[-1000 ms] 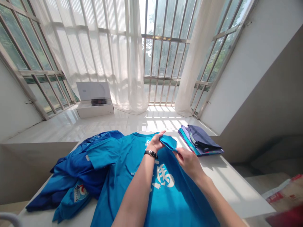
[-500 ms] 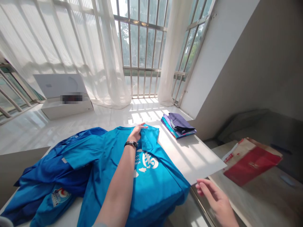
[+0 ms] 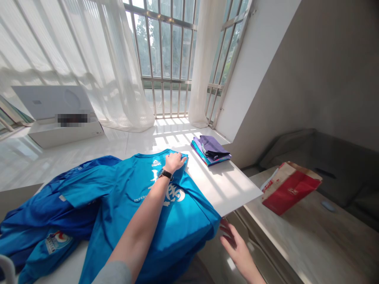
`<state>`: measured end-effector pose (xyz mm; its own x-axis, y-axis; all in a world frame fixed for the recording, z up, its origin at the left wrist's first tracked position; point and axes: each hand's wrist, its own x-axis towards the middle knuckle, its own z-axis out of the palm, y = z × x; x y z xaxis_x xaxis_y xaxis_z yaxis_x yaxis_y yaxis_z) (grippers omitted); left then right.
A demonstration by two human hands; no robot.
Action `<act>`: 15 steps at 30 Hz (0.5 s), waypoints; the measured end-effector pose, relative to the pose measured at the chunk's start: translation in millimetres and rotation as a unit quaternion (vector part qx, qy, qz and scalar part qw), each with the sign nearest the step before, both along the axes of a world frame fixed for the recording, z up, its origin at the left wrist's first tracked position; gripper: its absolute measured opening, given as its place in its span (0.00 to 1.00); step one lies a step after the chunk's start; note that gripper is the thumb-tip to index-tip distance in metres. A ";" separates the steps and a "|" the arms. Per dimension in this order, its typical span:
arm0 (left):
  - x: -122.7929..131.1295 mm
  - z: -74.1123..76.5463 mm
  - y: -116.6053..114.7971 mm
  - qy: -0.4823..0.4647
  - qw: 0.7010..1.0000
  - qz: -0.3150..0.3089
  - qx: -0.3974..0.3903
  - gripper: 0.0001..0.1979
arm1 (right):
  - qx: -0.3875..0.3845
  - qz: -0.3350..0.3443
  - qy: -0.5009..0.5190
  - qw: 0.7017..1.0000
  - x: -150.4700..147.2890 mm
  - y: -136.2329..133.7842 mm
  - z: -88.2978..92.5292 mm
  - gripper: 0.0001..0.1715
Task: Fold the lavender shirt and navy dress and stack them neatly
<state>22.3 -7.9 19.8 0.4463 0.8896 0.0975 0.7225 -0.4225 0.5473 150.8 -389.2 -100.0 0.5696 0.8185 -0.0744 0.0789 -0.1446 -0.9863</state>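
The left hand (image 3: 174,162) lies flat on the soft, light T-shirt (image 3: 154,213), fingers not gripping. The right hand (image 3: 237,248) hangs open below the tabletop (image 3: 227,189) edge.

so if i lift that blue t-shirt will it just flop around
Probably, yes. The t-shirt sags over the edge of the table in soft folds, so it looks thin and floppy. It will likely feel light too, and could slide on that smooth surface unless the left hand keeps it pinned.

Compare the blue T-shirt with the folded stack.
The T-shirt lies spread out; the stack sits folded. The T-shirt is bright blue with white print; the stack shows purple and teal. The left hand rests on the T-shirt, not the stack. Both lie on the white table.
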 end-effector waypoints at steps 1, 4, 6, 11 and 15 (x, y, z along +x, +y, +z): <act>2.9 -2.2 -3.7 0.016 1.000 -0.001 0.017 0.18 | 0.011 0.007 0.006 1.000 -2.5 3.3 0.4 0.37; 6.0 -6.6 -7.2 0.050 0.997 -0.003 0.052 0.18 | 0.021 0.026 0.023 0.999 -8.4 12.5 4.9 0.38; 5.5 -7.4 -4.6 0.063 0.996 -0.008 0.064 0.17 | 0.016 0.036 0.009 0.999 -7.8 17.9 10.7 0.38; 2.7 -6.1 1.5 0.072 0.994 -0.025 0.080 0.16 | -0.009 0.075 -0.142 0.987 1.5 18.7 31.2 0.28; 0.6 -6.0 2.2 0.077 0.993 -0.020 0.083 0.16 | -0.008 0.035 -0.205 0.978 -2.1 -2.3 49.2 0.25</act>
<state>22.9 -5.7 13.7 0.5012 0.8488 0.1687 0.7737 -0.5268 0.3520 148.7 -391.5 -50.8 0.4960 0.8577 0.1352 0.4783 -0.1400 -0.8670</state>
